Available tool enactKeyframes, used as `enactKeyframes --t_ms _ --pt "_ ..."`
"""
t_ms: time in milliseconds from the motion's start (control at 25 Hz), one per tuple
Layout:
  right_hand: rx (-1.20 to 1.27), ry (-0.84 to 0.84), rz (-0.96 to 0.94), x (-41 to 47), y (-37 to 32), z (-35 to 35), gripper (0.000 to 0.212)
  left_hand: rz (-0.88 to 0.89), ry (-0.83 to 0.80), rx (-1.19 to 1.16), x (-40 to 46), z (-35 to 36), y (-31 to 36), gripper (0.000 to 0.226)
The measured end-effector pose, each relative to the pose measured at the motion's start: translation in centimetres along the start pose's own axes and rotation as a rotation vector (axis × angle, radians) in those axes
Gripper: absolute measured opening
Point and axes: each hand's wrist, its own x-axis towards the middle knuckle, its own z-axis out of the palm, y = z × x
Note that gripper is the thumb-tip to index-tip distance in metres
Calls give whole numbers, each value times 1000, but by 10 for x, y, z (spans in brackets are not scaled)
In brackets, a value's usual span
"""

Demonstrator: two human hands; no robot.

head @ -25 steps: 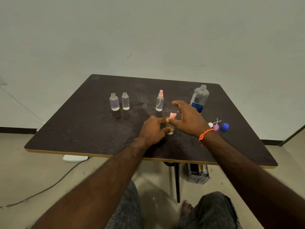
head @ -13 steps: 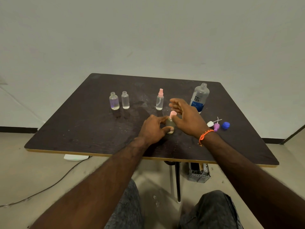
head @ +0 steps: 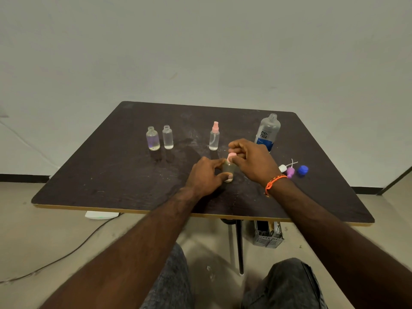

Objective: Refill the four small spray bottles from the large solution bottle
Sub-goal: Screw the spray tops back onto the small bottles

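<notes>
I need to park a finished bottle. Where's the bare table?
Free: the near-left table in front of the two open bottles, and the far strip behind them. Crowded: the centre around both hands, and the right by the loose caps and large bottle.

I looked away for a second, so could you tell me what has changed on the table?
The right hand closed its spread fingers onto the pink sprayer top of the small bottle. The left hand kept holding that bottle; everything else stayed put.

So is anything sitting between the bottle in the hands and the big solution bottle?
Nothing visible. The held spray bottle and the large solution bottle are separated only by the right hand itself; the loose caps lie off to the right.
</notes>
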Motion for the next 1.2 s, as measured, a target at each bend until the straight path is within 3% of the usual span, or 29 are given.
enactKeyframes --t_ms 80,200,320,440,560,640,760,880,1080,1200 --pt "-88 20 44 2 -2 -1 44 -12 -2 2 -1 0 1 41" --pt "-155 -88 33 -2 -3 4 73 2 -2 -3 -3 -1 4 40" --pt "22 -133 -54 -5 2 8 57 -3 -8 2 -3 -1 4 52" --pt "48 -39 -12 -3 5 5 44 -2 -5 8 -2 -1 3 47" --pt "-73 7 41 -2 4 2 52 0 5 8 -3 -2 4 43" --pt "-8 -57 31 -3 7 3 64 3 0 -4 -3 0 3 43" --pt "183 -124 19 -4 9 2 52 -10 2 18 -3 1 3 43" --pt "129 -49 44 -2 8 2 41 -35 -6 53 -1 3 0 43" --pt "51 66 66 -5 10 3 45 -36 -8 61 1 7 -4 56" --pt "191 -27 25 -6 13 4 51 -32 -3 73 1 5 -2 48"
